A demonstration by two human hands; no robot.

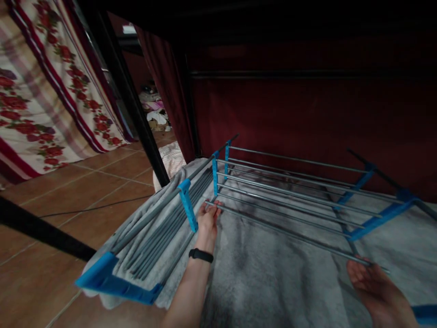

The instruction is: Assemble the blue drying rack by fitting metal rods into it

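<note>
A thin grey metal rod [283, 231] runs crosswise between my two hands. My left hand [207, 221], with a black band at the wrist, has its fingers closed around the rod's left end. Around the other end, my right hand [373, 280] is closed. Just beyond the rod lies a partly joined rack of grey bars [300, 193] with blue plastic brackets at its sides, one being the right bracket [380, 221]. Close to my left hand stands a blue bracket [187, 204] on the left side pole. Several loose rods [170, 239] lie together left of my left forearm.
The rack rests on a grey blanket [259, 282] on a bed with black metal posts [131, 95]. A dark red cloth [290, 114] hangs behind. At left are a floral curtain [61, 91], a tiled floor [102, 193] and a cable [92, 209].
</note>
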